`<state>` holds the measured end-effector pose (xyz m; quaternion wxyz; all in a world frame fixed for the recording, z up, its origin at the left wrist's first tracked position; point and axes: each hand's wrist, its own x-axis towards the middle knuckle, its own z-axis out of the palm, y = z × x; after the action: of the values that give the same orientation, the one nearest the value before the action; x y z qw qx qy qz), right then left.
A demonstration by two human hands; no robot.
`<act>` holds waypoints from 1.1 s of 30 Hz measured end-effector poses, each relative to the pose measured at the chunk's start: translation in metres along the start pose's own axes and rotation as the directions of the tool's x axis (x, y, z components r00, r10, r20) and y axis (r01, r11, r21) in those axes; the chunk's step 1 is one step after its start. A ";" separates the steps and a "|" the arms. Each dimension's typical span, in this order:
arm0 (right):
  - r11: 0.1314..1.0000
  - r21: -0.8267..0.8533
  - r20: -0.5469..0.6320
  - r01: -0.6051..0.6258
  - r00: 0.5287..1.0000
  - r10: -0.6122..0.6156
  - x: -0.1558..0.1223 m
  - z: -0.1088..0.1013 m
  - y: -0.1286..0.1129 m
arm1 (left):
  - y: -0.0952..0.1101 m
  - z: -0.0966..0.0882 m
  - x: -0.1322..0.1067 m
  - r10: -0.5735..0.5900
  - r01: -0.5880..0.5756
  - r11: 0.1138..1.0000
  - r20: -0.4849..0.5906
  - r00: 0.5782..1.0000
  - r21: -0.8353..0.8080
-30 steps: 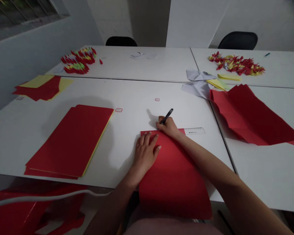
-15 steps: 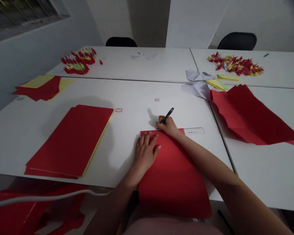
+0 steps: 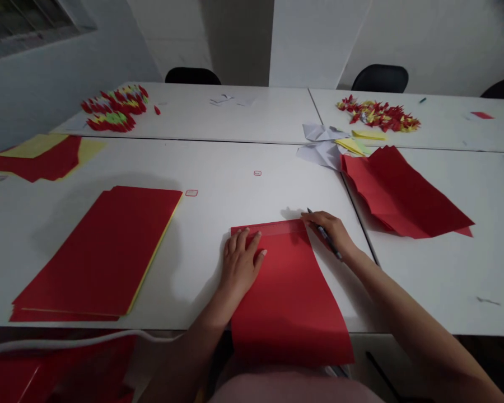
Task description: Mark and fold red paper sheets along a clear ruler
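A sheet of red paper [image 3: 289,302] lies at the table's near edge, its lower part hanging over toward my body. My left hand [image 3: 240,260] is flat on its upper left, fingers spread. A clear ruler [image 3: 283,228] appears to lie across the paper along its far edge, partly under my left fingertips. My right hand [image 3: 331,230] is at the sheet's far right corner with a black pen [image 3: 328,242] in its grip. The pen slants, one end near the thumb and the other pointing back toward me. My right fingertips are at or near the ruler's right end.
To the left lies a stack of red and yellow paper [image 3: 96,252]. Creased red sheets [image 3: 407,193] sit on the right, beside folded white paper [image 3: 323,154]. Piles of folded red and yellow pieces [image 3: 113,109] stand farther back. A white cable [image 3: 88,338] runs below the table edge.
My right hand has moved right and turned, from the middle of the paper's far edge to its right corner, pen still held. The ruler no longer sticks out far right. The view has shifted.
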<state>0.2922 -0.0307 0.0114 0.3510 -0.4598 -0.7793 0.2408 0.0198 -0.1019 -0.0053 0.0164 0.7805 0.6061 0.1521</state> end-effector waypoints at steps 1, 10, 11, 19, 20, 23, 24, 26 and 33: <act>0.998 -0.051 0.036 0.039 0.999 -0.037 -0.008 -0.004 0.003 | 0.001 0.000 0.000 0.000 0.000 1.000 -0.008 1.000 0.000; 0.892 -0.392 0.178 0.224 0.970 -0.166 -0.028 -0.003 0.021 | 0.004 -0.014 -0.006 0.165 -0.173 0.970 -0.060 0.985 -0.173; 0.871 -0.424 0.190 0.249 0.965 -0.183 -0.027 -0.003 0.023 | 0.004 -0.016 -0.010 0.233 -0.235 0.942 -0.040 0.972 -0.240; 0.744 -0.529 0.254 0.409 0.912 -0.321 -0.024 -0.001 0.030 | 0.011 -0.025 -0.039 0.378 -0.299 0.856 0.116 0.919 -0.421; 0.737 -0.531 0.255 0.418 0.908 -0.331 -0.024 -0.001 0.029 | 0.012 -0.024 -0.040 0.372 -0.295 0.859 0.115 0.921 -0.418; 0.735 -0.526 0.250 0.428 0.904 -0.347 -0.026 -0.002 0.025 | 0.011 -0.020 -0.039 0.365 -0.296 0.867 0.105 0.925 -0.402; 0.745 -0.522 0.237 0.415 0.910 -0.341 -0.027 -0.003 0.023 | 0.011 -0.018 -0.039 0.363 -0.298 0.870 0.102 0.926 -0.393; 0.782 -0.509 0.186 0.359 0.933 -0.308 -0.028 -0.007 0.020 | 0.010 -0.014 -0.036 0.346 -0.290 0.885 0.098 0.933 -0.365; 0.917 -0.395 -0.118 0.050 0.987 -0.105 -0.032 -0.026 0.011 | 0.002 -0.006 -0.022 0.157 -0.134 0.975 0.122 0.980 -0.178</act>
<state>0.3293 -0.0529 0.0096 0.3140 -0.5048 -0.8034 0.0345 0.0154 -0.1242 -0.0036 0.1123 0.8273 0.5295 0.1503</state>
